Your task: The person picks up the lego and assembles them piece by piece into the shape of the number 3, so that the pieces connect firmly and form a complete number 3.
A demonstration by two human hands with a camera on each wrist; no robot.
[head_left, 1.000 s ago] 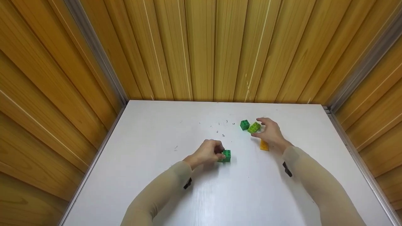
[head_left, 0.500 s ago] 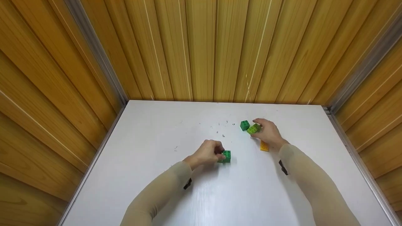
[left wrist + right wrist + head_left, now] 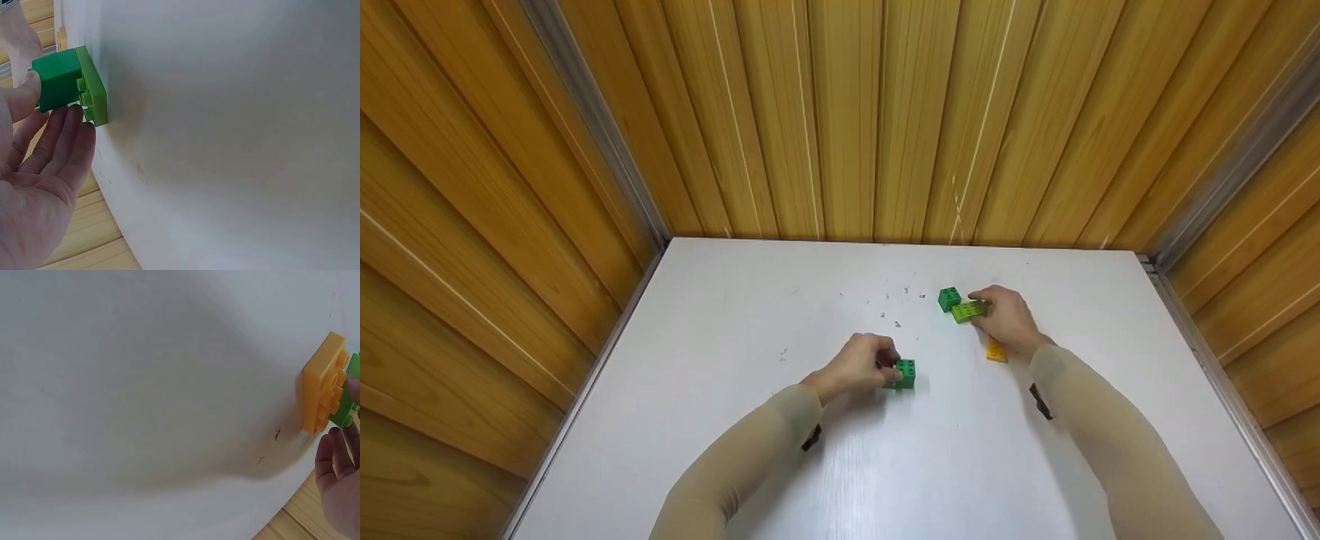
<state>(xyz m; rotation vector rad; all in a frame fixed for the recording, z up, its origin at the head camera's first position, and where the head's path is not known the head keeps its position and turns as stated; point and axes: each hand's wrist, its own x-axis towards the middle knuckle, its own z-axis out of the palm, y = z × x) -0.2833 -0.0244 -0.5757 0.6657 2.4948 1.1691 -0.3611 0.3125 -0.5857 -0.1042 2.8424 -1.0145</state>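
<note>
My left hand (image 3: pixel 859 364) holds a dark green toy building brick (image 3: pixel 908 373) near the middle of the table. In the left wrist view that brick sits on a flat light green brick (image 3: pixel 97 95), some of whose studs show beside it; the thumb lies on the dark green one. Farther back and to the right, my right hand (image 3: pixel 1006 315) pinches a lime green brick (image 3: pixel 966 311) between thumb and fingers. Close to its left end stands another dark green brick (image 3: pixel 949 299). An orange brick (image 3: pixel 996 350) lies below the right hand, its studs facing up.
The white table (image 3: pixel 720 315) carries small dark marks around its middle and back. Wood-patterned walls (image 3: pixel 840 120) with grey metal corner posts enclose the back and both sides.
My right thumb and fingers have come together on the lime green brick, which has turned from slanting to lying more crosswise. The left hand keeps its hold in the same place.
</note>
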